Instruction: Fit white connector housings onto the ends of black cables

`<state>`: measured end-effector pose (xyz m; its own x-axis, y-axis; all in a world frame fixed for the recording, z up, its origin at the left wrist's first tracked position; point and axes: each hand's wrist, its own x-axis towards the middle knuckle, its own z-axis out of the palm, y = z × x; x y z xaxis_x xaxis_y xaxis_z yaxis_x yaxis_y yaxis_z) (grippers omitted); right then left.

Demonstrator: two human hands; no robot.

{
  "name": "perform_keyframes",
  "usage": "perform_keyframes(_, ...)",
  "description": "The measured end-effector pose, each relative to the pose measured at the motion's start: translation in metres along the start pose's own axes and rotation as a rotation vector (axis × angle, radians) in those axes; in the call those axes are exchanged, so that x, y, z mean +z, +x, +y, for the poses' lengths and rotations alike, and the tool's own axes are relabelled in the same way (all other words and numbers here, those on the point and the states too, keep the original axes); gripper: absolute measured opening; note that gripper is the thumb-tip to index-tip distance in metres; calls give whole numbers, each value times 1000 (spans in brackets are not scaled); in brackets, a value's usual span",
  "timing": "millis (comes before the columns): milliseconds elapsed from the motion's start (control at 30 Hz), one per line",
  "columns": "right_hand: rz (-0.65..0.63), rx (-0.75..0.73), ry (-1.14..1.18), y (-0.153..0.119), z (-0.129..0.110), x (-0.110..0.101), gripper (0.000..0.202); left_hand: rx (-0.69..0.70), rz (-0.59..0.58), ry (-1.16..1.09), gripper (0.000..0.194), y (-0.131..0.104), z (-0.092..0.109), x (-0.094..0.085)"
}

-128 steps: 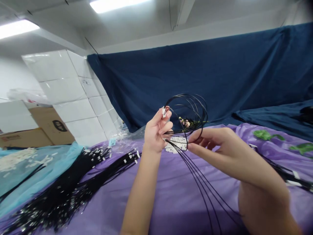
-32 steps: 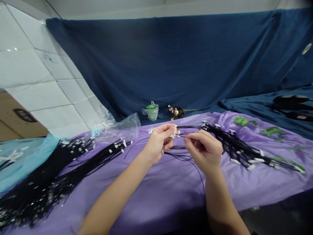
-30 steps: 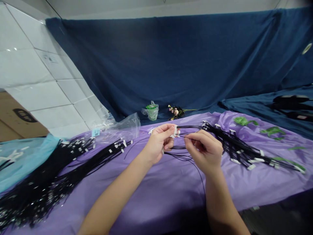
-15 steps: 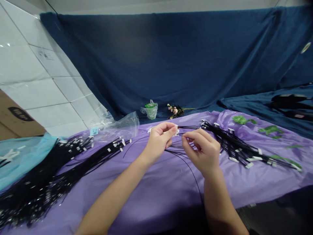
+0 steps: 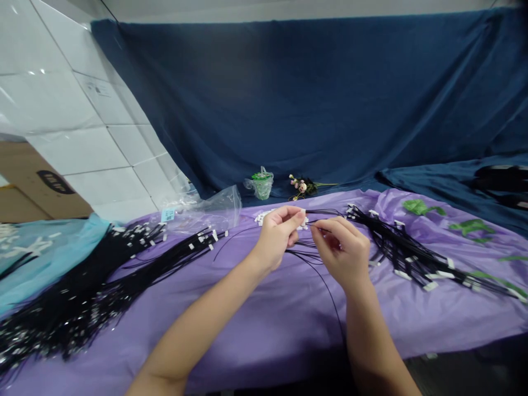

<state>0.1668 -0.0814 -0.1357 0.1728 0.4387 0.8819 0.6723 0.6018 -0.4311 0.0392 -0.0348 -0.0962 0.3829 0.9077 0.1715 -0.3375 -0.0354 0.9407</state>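
Observation:
My left hand point(image 5: 280, 234) pinches a small white connector point(image 5: 303, 212) between thumb and forefinger. Just right of it, my right hand point(image 5: 343, 247) has its thumb and forefinger closed on a thin black wire point(image 5: 310, 223). Small white connectors point(image 5: 260, 218) lie behind my left hand. Several loose black wires point(image 5: 307, 254) run on the purple cloth point(image 5: 256, 324) beneath and between the hands. A bundle of black wires with white ends point(image 5: 391, 236) lies right of my right hand.
Large bundles of black wires point(image 5: 82, 291) fill the left side, beside a light blue bag point(image 5: 88, 242). A clear plastic bag point(image 5: 214, 212), a wrapped green pot point(image 5: 263, 186) and artificial flowers point(image 5: 303, 187) are at the back. Green leaves point(image 5: 421, 207) lie right; a cardboard box point(image 5: 37, 176) stands left.
The view has shifted, so the surroundings appear slightly further right. Both hands keep nearly the same pose, with the left still on the connector and the right still on the wire.

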Motion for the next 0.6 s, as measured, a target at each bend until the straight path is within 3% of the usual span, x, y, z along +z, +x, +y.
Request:
perform_keyframes(200, 208, 53, 126, -5, 9, -22, 10, -71, 135, -102, 19, 8, 19, -10)
perform_keyframes(267, 84, 61, 126, -6, 8, -30, 7, -101, 191, -140, 18, 11, 24, -14)
perform_keyframes(333, -173, 67, 108, -8, 4, -33, 5, -122, 224, -183, 17, 12, 27, -16)
perform_keyframes(400, -331, 49, 82, -10, 0, -29, 2, -135, 237, -225, 16, 12, 28, -16)
perform_keyframes(600, -263, -25, 38, -14, -4, -3, 16, -175, 254, -267, 13, 10, 25, -13)
